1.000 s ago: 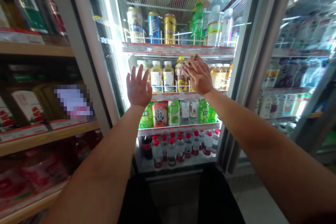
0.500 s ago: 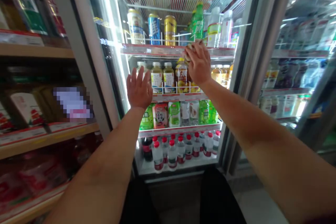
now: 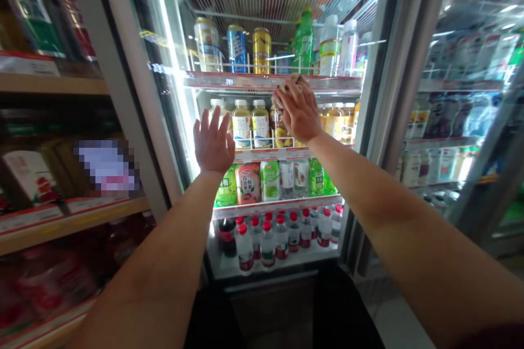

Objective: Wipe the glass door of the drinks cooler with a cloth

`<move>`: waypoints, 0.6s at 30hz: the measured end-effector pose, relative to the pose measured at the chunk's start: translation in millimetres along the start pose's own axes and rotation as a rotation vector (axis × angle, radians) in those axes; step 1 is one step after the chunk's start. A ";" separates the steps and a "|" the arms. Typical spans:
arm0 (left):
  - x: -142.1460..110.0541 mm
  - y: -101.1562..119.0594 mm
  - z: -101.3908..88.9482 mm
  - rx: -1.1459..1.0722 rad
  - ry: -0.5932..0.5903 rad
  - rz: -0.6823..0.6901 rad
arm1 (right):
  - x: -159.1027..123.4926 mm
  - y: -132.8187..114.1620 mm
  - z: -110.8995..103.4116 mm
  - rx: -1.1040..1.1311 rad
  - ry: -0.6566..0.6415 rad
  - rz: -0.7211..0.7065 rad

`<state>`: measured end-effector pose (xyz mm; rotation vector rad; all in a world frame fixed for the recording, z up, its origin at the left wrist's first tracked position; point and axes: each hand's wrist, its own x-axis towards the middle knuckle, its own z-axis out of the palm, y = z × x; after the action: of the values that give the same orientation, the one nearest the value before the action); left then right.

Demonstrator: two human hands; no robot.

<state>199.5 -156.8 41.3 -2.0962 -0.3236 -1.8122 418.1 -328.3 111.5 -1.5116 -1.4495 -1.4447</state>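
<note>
My left hand (image 3: 213, 142) lies with its fingers spread against the glass door of a lit drinks fridge, in front of the second visible shelf. My right hand (image 3: 300, 112) presses a crumpled brownish cloth (image 3: 301, 80) on the same glass, just under the upper shelf's rail. Only the edges of the cloth show past the fingers. Behind my right hand, a brown tea bottle (image 3: 279, 130) is partly covered. White-capped bottles (image 3: 242, 124) stand between the two hands, behind the glass.
A green bottle (image 3: 304, 41) and cans (image 3: 262, 50) fill the shelf above. Below are drink cartons (image 3: 248, 182) and red-capped water bottles (image 3: 268, 245). Wooden shelves (image 3: 53, 87) with bottles stand at left. A metal door frame (image 3: 393, 87) and another fridge are at right.
My right hand has slid left and slightly down across the glass with the cloth. My left hand keeps about the same place. The view has shifted slightly.
</note>
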 end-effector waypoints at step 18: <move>0.4 3.7 -2.9 0.097 -0.032 0.015 | -15.0 -2.5 -0.1 -0.002 -0.077 -0.114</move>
<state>198.4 -161.4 41.6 -2.0578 -0.3952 -1.7205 418.5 -332.3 96.8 -1.5224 -1.6038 -1.4688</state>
